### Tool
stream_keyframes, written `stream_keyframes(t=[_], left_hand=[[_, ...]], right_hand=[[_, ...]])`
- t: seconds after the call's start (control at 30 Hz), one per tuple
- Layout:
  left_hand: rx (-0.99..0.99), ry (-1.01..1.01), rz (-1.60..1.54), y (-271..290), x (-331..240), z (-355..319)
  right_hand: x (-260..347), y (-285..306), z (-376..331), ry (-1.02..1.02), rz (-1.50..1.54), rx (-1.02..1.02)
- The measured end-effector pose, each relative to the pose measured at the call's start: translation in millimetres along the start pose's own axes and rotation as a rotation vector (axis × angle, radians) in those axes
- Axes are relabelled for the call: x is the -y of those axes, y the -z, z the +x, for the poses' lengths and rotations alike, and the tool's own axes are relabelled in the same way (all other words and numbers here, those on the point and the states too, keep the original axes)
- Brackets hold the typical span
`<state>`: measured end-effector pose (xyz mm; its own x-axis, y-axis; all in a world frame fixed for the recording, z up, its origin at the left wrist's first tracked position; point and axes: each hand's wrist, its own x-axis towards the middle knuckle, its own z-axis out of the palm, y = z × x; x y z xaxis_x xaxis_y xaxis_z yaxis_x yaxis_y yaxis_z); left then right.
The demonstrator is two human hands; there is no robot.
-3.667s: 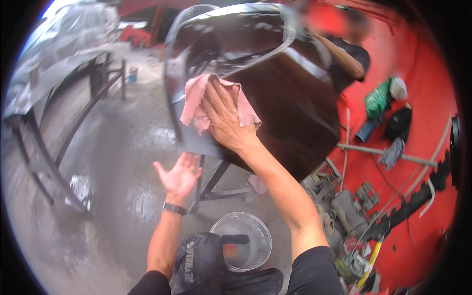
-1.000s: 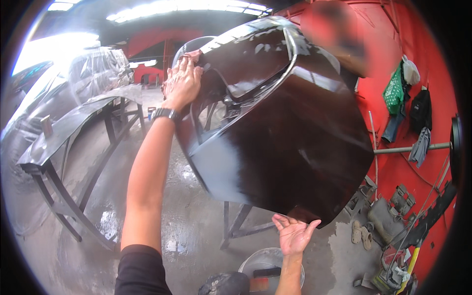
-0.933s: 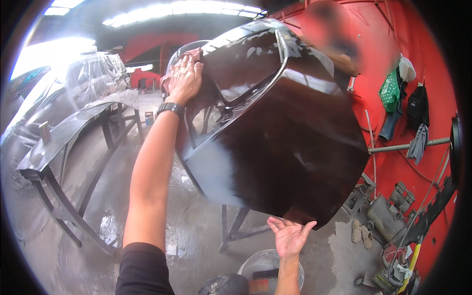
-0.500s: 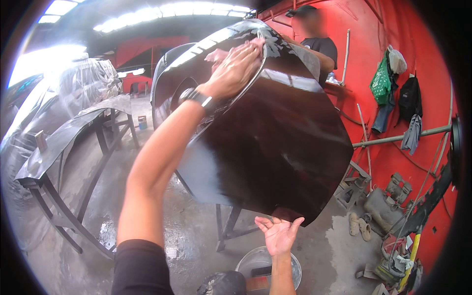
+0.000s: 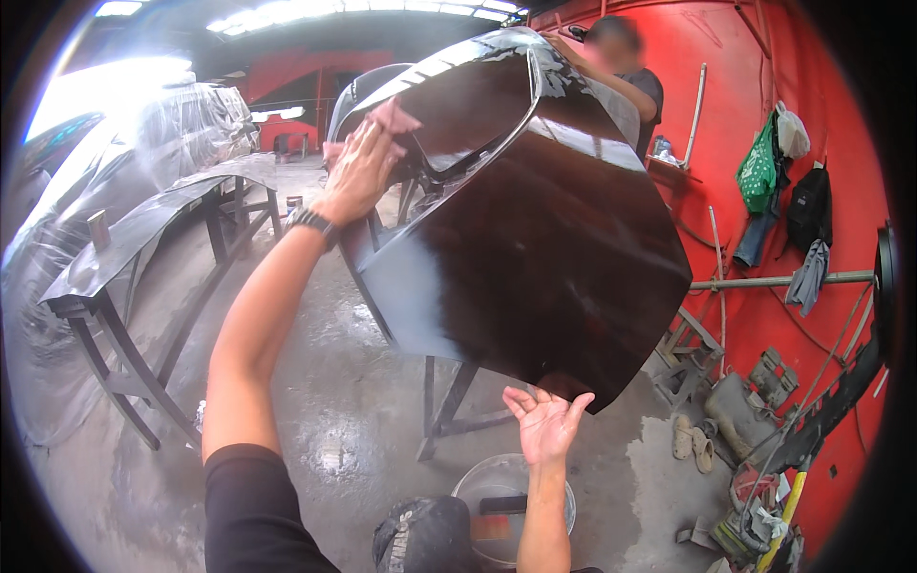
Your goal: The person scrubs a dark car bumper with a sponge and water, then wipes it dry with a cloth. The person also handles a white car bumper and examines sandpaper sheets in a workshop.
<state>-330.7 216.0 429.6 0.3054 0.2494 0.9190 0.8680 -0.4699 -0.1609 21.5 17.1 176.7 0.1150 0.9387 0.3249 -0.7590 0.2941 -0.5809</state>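
A pink cloth (image 5: 394, 116) is under my left hand (image 5: 361, 172), its folds showing beyond and between the fingers. The hand presses it against the upper left part of a dark, glossy car body panel (image 5: 564, 258), left of the long curved cutout edge. Pale grey haze covers the panel's lower left corner. At the panel's bottom edge is my right hand (image 5: 549, 428), palm up, thumb and little finger spread. Its middle fingers pass under the edge, partly hidden, and touch it from below.
A person (image 5: 635, 81) stands behind the panel, arms at its far side. A stand (image 5: 444, 411) shows beneath. Left are another panel on trestles (image 5: 124, 253) and a plastic-covered car (image 5: 181, 124). A bucket (image 5: 564, 487) sits below; bags (image 5: 810, 205) hang on the red wall.
My left hand has slid the pink cloth left and slightly down, away from the panel's upper ridge. My right hand stays at the bottom edge. The whole view has shifted slightly.
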Motion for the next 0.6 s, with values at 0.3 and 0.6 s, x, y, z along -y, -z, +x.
stream_keyframes(t=[0.3, 0.6], left_hand=[[0.011, -0.103, -0.060, 44, -31, -95], [-0.068, 0.103, 0.062, 17, -36, -1]], right_hand=[[0, 4, 0, -0.016, 0.001, 0.062], [-5, -2, -3, -0.007, 0.008, 0.001]])
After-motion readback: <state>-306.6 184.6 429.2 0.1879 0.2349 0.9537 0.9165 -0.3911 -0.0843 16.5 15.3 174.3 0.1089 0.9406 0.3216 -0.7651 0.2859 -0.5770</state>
